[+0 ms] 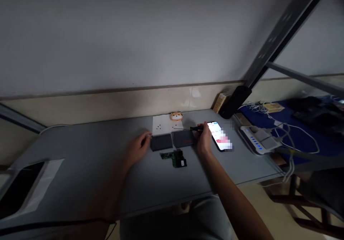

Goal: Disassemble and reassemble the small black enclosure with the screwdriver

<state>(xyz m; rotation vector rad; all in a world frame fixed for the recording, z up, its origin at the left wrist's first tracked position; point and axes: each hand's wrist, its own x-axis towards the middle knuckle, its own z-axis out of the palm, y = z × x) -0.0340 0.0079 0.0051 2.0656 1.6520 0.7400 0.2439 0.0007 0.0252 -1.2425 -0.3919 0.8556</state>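
Note:
My right hand [204, 139] grips a yellow and black screwdriver [195, 128], its shaft pointing left over a white paper [163, 121]. Close to the left edge of a dark rectangular casing [161, 142] is my left hand [142, 143], its fingers curled together; what they hold, if anything, is too small to tell. A second dark casing [184, 139] lies beside the first, partly behind my right hand. Nearer me is a green circuit board with a black part [179, 158]. Several tiny dark screws [158, 126] and an orange animal-faced item [176, 116] rest on the paper.
A lit phone [220, 136] lies right of my right hand. Farther right are a power strip [259, 139] with cables, a black cylinder [236, 102] and a small box [220, 102]. A dark tablet-like object [21, 188] lies at the table's left.

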